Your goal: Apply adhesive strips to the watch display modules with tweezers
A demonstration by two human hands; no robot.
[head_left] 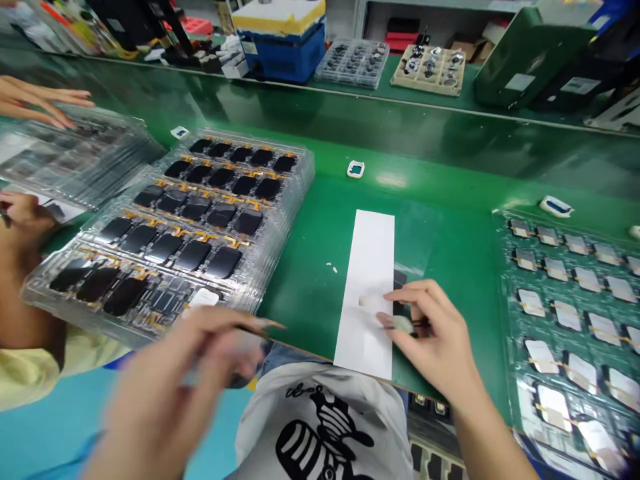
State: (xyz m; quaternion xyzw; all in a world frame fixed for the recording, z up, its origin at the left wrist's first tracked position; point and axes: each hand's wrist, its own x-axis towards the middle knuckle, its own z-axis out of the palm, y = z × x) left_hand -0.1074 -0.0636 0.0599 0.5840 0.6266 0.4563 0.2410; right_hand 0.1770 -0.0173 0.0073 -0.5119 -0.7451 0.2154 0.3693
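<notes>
My left hand (175, 380), smeared by motion, is closed on a thin pointed tool that looks like tweezers (270, 325), over the near right corner of a stack of clear trays (295, 193). The trays hold rows of black watch-sized screens (223, 215) with orange flex cables. A white square piece (205, 297) lies near that corner. My right hand (433, 333) pinches a small pale-faced part with dark edges (401, 325), beside a white paper strip (370, 260). The fingertips cover some of this part.
At right lies another clear tray (500, 267) with silver-backed screens (567, 315). Small white frames (355, 169) sit along the back of the green bench (310, 267). Far left, a co-worker's hands (43, 100) are at stacked trays (107, 157). A shelf above holds a blue box (285, 50).
</notes>
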